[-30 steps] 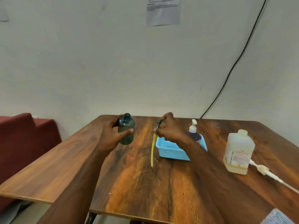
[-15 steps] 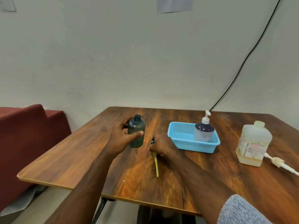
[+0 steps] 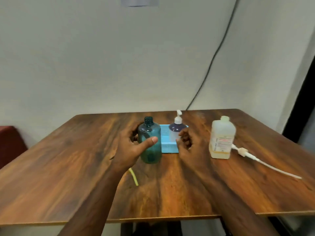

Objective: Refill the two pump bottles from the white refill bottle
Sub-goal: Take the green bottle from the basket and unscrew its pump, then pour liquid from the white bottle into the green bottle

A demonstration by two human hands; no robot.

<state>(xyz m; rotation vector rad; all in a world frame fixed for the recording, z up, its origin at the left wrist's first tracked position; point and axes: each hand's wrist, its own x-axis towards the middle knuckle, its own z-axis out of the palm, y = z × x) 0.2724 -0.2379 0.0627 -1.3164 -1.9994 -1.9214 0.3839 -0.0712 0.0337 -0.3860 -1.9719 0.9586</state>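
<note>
My left hand (image 3: 129, 147) grips an uncapped teal bottle (image 3: 150, 143), upright at the table's middle. Its pump with a yellow tube (image 3: 133, 178) lies on the wood below my left wrist, partly hidden by it. My right hand (image 3: 186, 143) hovers with loosely curled fingers and holds nothing, between the blue basket (image 3: 167, 147) and the white refill bottle (image 3: 221, 138). A dark pump bottle (image 3: 176, 130) with a white pump stands in the basket. The refill bottle stands upright, with a little yellowish liquid at its bottom.
A white pump with a long tube (image 3: 255, 159) lies on the wooden table (image 3: 85, 176) right of the refill bottle. A black cable (image 3: 213, 58) runs down the wall. A red seat (image 3: 10, 142) sits at far left.
My right hand laid the yellow-tubed pump on the table, let go and moved right toward the refill bottle. My left hand kept hold of the teal bottle. The camera swung right.
</note>
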